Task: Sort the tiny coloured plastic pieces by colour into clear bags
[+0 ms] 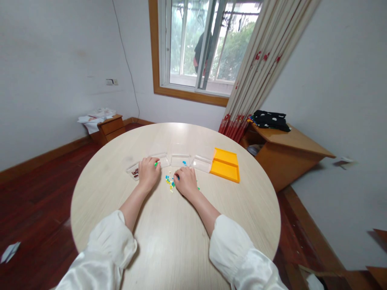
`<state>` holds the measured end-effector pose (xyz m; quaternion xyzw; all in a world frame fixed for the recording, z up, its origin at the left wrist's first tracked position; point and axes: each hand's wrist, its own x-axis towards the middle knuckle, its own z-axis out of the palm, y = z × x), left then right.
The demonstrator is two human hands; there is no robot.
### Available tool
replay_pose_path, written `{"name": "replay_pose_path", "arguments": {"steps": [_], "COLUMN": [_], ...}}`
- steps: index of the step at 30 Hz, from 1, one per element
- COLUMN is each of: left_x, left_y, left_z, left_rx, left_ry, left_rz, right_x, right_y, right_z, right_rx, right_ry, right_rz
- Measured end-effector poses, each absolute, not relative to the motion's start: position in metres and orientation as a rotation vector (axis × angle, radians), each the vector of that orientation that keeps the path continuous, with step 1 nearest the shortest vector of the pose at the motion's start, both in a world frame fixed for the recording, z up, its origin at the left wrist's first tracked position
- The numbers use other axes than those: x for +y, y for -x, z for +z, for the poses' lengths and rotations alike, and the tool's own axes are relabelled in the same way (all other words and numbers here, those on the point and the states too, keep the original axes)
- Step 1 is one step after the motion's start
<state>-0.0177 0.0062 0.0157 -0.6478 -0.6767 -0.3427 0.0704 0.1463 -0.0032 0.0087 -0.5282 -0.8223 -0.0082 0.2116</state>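
Observation:
My left hand (148,174) is closed at the near edge of a clear plastic tray (164,160), with a small green piece (156,164) at its fingertips. Beside that hand, another clear tray (129,170) holds dark brown pieces (135,173). Curled fingers of my right hand (186,182) touch the right side of a loose pile of tiny blue, green, yellow and white pieces (170,183); what they grip is hidden. Just beyond it, a clear tray (177,160) contains a few blue pieces (184,162). One more clear tray (201,163) stands to its right.
An open yellow plastic case (225,171) lies at the right end of the tray row. Everything rests on a round pale wooden table (178,241). Behind it are a window, a curtain (250,72), a low cabinet (111,127) and a brown desk (290,149).

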Motion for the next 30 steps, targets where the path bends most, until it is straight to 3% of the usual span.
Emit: {"name": "replay_pose_path", "arguments": {"steps": [30], "left_x": [0.0014], "left_y": [0.0126], "left_z": [0.0192], "left_rx": [-1.870], "left_ry": [2.083], "left_rz": [-1.118], "right_x": [-0.0001], "right_y": [-0.1485], "right_z": [0.0043], "right_rx": [-2.191], "right_ry": [1.414], "right_rz": [-0.025]}}
